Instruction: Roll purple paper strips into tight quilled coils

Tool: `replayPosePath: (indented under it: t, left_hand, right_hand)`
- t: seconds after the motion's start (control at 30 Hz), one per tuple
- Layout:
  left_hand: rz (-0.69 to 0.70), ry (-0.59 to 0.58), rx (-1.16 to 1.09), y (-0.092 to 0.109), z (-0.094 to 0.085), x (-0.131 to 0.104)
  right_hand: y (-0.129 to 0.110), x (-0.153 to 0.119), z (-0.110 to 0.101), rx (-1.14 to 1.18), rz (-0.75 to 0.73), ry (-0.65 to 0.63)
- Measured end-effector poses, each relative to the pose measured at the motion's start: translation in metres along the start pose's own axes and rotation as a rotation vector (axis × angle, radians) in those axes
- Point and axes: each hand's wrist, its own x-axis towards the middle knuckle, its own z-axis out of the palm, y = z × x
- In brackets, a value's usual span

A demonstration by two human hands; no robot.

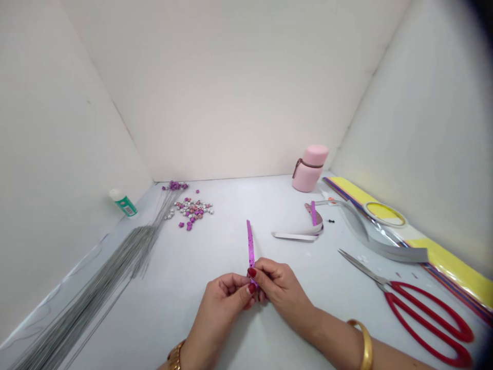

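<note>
A narrow glittery purple paper strip (250, 245) stands up from between my fingertips, its free end pointing away from me. My left hand (228, 296) pinches the strip's lower end between thumb and fingers. Close against it, my right hand (280, 285) pinches the same end from the other side. The fingers cover that lower end, so its shape there is hidden. Beyond the hands lies a pile of small purple, pink and silver folded stars (194, 209). Red-handled scissors (385, 281) rest to the right of my right hand.
A bundle of thin grey wires (115, 267) runs along the left, with purple stars (175, 185) at its far end. A glue bottle (124, 203) stands behind it. Right: loose strips (296, 236), a pink flask (310, 168), a tape roll (385, 214) and yellow sheets (450, 262).
</note>
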Motion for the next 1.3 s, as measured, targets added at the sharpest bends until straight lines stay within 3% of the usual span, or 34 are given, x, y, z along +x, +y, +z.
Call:
replayPosePath:
  t: [0.1, 0.23, 0.5, 0.83, 0.97, 1.17, 1.3]
  left_hand:
    - [0.058, -0.001, 0.001, -0.0010, -0.0013, 0.0002]
    - [0.125, 0.082, 0.015, -0.0039, -0.0036, -0.0006]
    - [0.132, 0.098, 0.015, -0.0022, -0.0054, -0.0001]
    - [0.158, 0.030, -0.145, -0.0052, -0.0042, -0.0008]
    - [0.175, 0.042, -0.123, -0.0053, -0.0038, 0.0001]
    - [0.166, 0.091, 0.096, -0.0094, -0.0066, 0.0033]
    - [0.178, 0.089, 0.213, -0.0084, -0.0073, 0.0027]
  right_hand:
    - [0.0003, -0.0001, 0.0006, 0.051, 0.008, -0.006]
    - [0.0001, -0.0010, 0.0008, 0.110, 0.018, -0.059]
    - [-0.0033, -0.0009, 0.0007, 0.146, 0.059, -0.123]
    - [-0.0008, -0.0014, 0.0040, 0.268, 0.153, -0.228]
    - [-0.0014, -0.0001, 0.0029, 0.271, 0.161, -0.205]
    - [-0.0012, 0.0021, 0.0023, 0.303, 0.111, -0.080]
    - [-0.0009, 0.0025, 0.0024, 0.318, 0.113, -0.068]
